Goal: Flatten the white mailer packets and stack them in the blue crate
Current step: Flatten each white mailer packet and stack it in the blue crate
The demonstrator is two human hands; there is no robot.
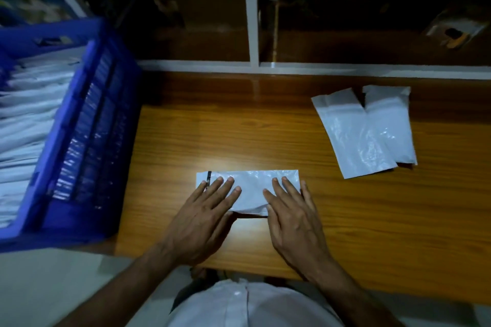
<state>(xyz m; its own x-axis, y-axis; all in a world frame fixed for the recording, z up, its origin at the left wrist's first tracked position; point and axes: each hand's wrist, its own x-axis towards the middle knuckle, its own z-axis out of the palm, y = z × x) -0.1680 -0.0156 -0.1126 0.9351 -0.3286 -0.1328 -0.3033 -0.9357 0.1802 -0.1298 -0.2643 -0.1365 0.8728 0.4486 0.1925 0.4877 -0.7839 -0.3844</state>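
a white mailer packet [251, 188] lies lengthwise across the near middle of the wooden table [265, 135], and both hands rest flat on top of it. the left hand [204, 218] covers the packet's left part, fingers straight and slightly spread, with the fingertips near its far edge beside a short dark mark at the packet's left end. the right hand [291, 216] lies on the right part in the same way, fingers straight and pressed onto the plastic, its outer fingers reaching over the packet's right edge. neither hand grips anything; both are laid open, palms down. the packet's near edge between the two hands looks a little creased and lifted. to the left, the blue crate [79, 141] stands at the table's left side, well apart from the hands, and holds a row of white packets [29, 114] packed close together. on the far right of the table lie two more white mailers [366, 130], overlapping each other at an angle. a white-framed shelf [252, 26] runs along the back of the table.
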